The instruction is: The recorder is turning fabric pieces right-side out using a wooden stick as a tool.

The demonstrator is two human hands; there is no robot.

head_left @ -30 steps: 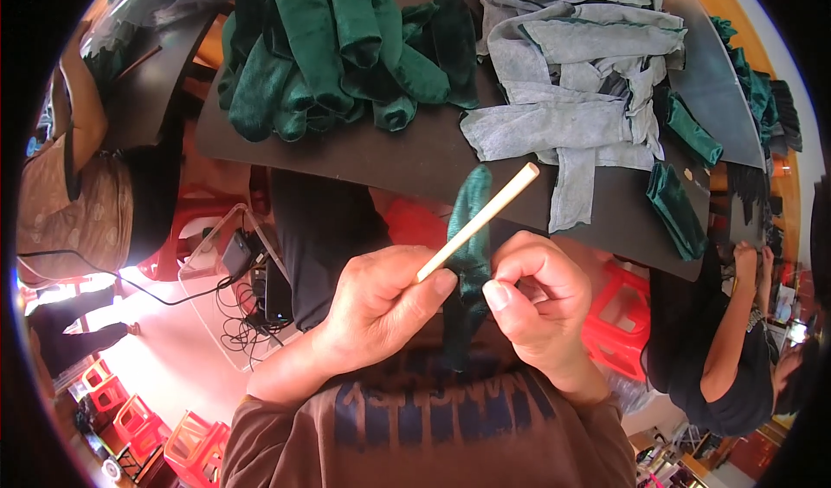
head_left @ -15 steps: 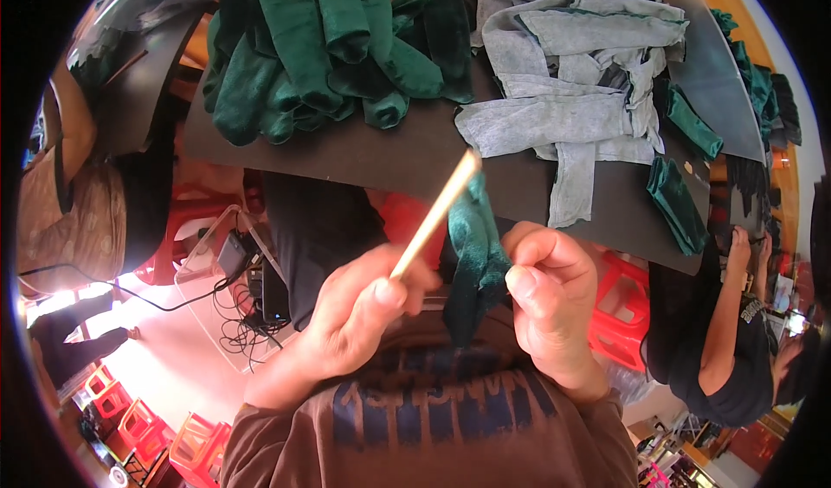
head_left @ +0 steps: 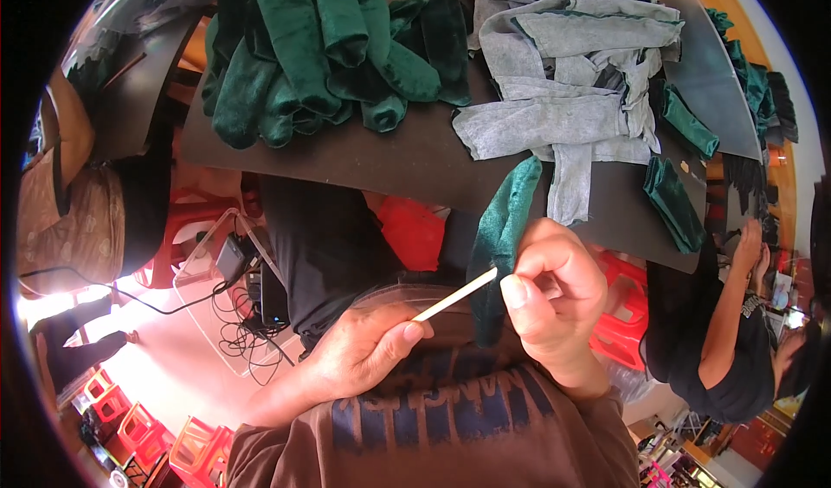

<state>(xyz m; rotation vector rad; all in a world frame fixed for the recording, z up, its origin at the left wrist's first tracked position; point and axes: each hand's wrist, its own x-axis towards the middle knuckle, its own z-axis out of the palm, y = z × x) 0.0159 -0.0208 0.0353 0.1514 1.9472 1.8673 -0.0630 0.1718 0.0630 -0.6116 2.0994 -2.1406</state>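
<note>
My left hand [head_left: 359, 345] pinches a thin pale wooden stick [head_left: 454, 299] between thumb and fingers. The stick slants up to the right, and its tip meets the side of a narrow dark green velvet piece [head_left: 511, 202]. That piece stands lengthwise in front of me, its rounded top just over the table edge. Thumb and fingertips of my right hand [head_left: 558, 302] grip it by its right side. Whether the tip goes into the cloth or only touches it, I cannot tell.
On the dark table [head_left: 346, 163] lie a heap of green velvet tubes [head_left: 294, 47] and a pile of grey-backed strips [head_left: 563, 116]. Folded green pieces [head_left: 675, 202] rest at the right. Red stools [head_left: 619, 311], cables [head_left: 251, 324] and other people [head_left: 727, 341] surround me.
My left hand has lowered, and the stick's tip has swung down from above the velvet piece to its side. The velvet piece now stands higher and straighter, leaning right.
</note>
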